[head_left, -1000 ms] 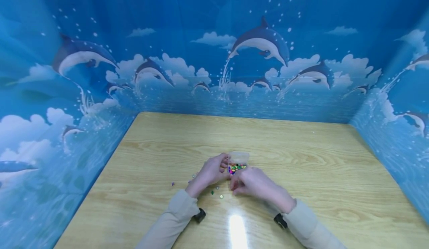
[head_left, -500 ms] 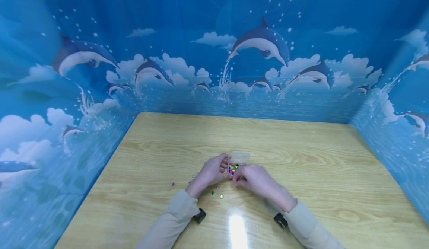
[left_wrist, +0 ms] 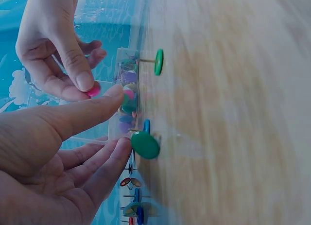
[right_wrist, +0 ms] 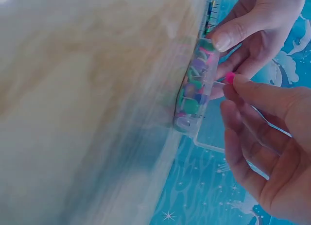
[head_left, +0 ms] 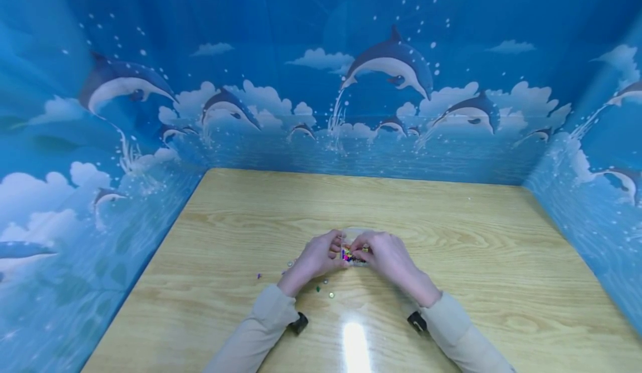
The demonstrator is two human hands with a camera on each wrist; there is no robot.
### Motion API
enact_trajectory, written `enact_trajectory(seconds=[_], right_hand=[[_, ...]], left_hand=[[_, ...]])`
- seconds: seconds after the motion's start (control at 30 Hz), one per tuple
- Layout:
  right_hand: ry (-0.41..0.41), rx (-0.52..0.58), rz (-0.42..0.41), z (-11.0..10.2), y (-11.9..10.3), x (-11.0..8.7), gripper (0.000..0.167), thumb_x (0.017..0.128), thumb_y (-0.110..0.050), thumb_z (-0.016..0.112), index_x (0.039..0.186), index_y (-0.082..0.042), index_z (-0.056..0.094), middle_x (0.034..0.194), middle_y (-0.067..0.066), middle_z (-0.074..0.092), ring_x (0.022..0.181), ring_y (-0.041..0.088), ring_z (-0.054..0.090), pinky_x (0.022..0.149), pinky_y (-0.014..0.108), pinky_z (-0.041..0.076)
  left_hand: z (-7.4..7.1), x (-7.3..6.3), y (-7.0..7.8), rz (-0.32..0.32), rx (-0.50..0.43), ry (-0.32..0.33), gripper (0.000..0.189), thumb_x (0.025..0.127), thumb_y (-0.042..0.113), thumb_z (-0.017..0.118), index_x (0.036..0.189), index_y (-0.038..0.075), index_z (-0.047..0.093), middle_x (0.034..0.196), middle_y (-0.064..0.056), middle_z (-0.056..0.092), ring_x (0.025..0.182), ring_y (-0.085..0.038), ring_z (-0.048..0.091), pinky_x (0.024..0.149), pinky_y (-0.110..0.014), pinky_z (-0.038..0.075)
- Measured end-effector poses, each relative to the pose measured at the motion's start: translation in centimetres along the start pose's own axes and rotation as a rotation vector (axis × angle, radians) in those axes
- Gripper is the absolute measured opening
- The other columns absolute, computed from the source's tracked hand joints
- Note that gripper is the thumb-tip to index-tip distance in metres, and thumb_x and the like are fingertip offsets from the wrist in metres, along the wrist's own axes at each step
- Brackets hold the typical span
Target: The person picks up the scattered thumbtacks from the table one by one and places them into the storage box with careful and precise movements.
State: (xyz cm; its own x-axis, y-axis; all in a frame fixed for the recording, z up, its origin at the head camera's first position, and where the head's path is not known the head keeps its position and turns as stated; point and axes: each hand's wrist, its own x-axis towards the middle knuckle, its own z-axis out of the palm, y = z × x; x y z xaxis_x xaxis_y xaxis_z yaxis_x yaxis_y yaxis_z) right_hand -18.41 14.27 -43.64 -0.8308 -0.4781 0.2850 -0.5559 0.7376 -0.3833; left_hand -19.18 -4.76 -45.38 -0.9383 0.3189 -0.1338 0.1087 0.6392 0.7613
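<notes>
A small clear plastic box (right_wrist: 182, 124) of colourful thumbtacks (right_wrist: 192, 106) sits on the table, its see-through lid (head_left: 353, 232) raised at the far side. My left hand (head_left: 317, 257) holds the box's left end between thumb and fingers. Over the box, my right hand (head_left: 390, 257) pinches a pink thumbtack (right_wrist: 230, 77) between thumb and index finger; its pin points toward the left hand in the right wrist view. The other right fingers are loosely bent. In the head view, the right hand covers part of the box.
Several loose thumbtacks lie on the wooden table (head_left: 451, 233) near the left forearm, among them a green one (left_wrist: 146, 145), another green one (left_wrist: 159, 62) and a purple one (head_left: 259, 276). A blue dolphin-print curtain (head_left: 311, 83) borders the table's back and sides.
My right hand has moved from the table in front of the box up and forward over it, pinching the pink thumbtack now. The left hand has stayed at the box.
</notes>
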Motion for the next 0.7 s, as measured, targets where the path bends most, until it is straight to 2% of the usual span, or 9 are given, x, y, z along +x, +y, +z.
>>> enact_trajectory(seconds=[0.1,0.17,0.33,0.4,0.43,0.53,0.63,0.7], right_hand=[[0.014,0.010,0.020,-0.3,0.1,-0.2,0.008,0.085,-0.013,0.081,0.092,-0.017,0.079,0.086,-0.003,0.076,0.056,-0.004,0.051,0.047,0.015,0.044],[0.058,0.029,0.027,-0.9,0.2,-0.3,0.008,0.086,-0.013,0.080,0.094,-0.016,0.078,0.086,-0.003,0.076,0.058,-0.002,0.054,0.049,0.015,0.046],[0.276,0.155,0.056,-2.7,0.3,-0.6,0.012,0.088,-0.009,0.079,0.099,-0.012,0.076,0.093,0.001,0.076,0.070,0.010,0.067,0.057,0.019,0.057],[0.348,0.238,0.092,-3.3,0.5,-0.6,0.020,0.087,-0.007,0.079,0.107,-0.009,0.074,0.101,0.004,0.075,0.079,0.017,0.069,0.063,0.023,0.060],[0.358,0.289,0.125,-3.5,0.6,-0.6,0.026,0.087,-0.007,0.079,0.112,-0.008,0.072,0.106,0.006,0.074,0.085,0.019,0.069,0.067,0.027,0.062],[0.299,0.442,0.224,-3.3,1.2,-0.8,0.049,0.085,-0.007,0.081,0.130,-0.004,0.061,0.125,0.014,0.067,0.108,0.032,0.065,0.088,0.041,0.061],[0.139,0.550,0.306,-2.4,2.0,-0.9,0.066,0.084,-0.007,0.081,0.142,-0.002,0.050,0.138,0.021,0.057,0.124,0.041,0.055,0.104,0.054,0.052],[0.039,0.581,0.325,-1.7,2.4,-1.0,0.073,0.082,-0.006,0.082,0.145,0.000,0.045,0.141,0.024,0.053,0.128,0.045,0.051,0.107,0.056,0.049]], left_hand=[[0.1,0.0,0.0,0.002,-0.002,0.000,0.071,0.078,0.015,0.087,0.140,0.008,0.054,0.122,-0.010,0.067,0.106,-0.027,0.067,0.094,-0.037,0.059],[0.1,0.0,0.0,0.004,-0.006,-0.001,0.070,0.078,0.016,0.087,0.140,0.008,0.054,0.122,-0.011,0.067,0.106,-0.027,0.067,0.094,-0.038,0.059],[0.1,-0.1,0.0,0.010,-0.030,-0.002,0.070,0.078,0.014,0.086,0.140,0.006,0.054,0.122,-0.012,0.067,0.107,-0.029,0.067,0.095,-0.039,0.059],[0.1,-0.1,0.0,0.008,-0.039,0.000,0.069,0.079,0.013,0.086,0.140,0.006,0.054,0.122,-0.013,0.067,0.107,-0.029,0.067,0.095,-0.039,0.059],[0.1,-0.1,0.0,0.005,-0.041,0.001,0.069,0.079,0.013,0.086,0.140,0.006,0.054,0.122,-0.013,0.067,0.107,-0.029,0.067,0.095,-0.039,0.059],[0.1,-0.1,0.0,0.001,-0.044,0.001,0.069,0.079,0.012,0.086,0.140,0.006,0.054,0.123,-0.013,0.067,0.108,-0.029,0.067,0.096,-0.039,0.058],[0.2,0.0,-0.1,0.012,-0.047,0.001,0.069,0.079,0.012,0.086,0.140,0.005,0.054,0.122,-0.013,0.067,0.107,-0.029,0.067,0.096,-0.038,0.059],[0.1,0.0,-0.1,0.025,-0.050,0.002,0.069,0.079,0.011,0.086,0.139,0.004,0.054,0.121,-0.014,0.067,0.107,-0.029,0.067,0.095,-0.038,0.059]])
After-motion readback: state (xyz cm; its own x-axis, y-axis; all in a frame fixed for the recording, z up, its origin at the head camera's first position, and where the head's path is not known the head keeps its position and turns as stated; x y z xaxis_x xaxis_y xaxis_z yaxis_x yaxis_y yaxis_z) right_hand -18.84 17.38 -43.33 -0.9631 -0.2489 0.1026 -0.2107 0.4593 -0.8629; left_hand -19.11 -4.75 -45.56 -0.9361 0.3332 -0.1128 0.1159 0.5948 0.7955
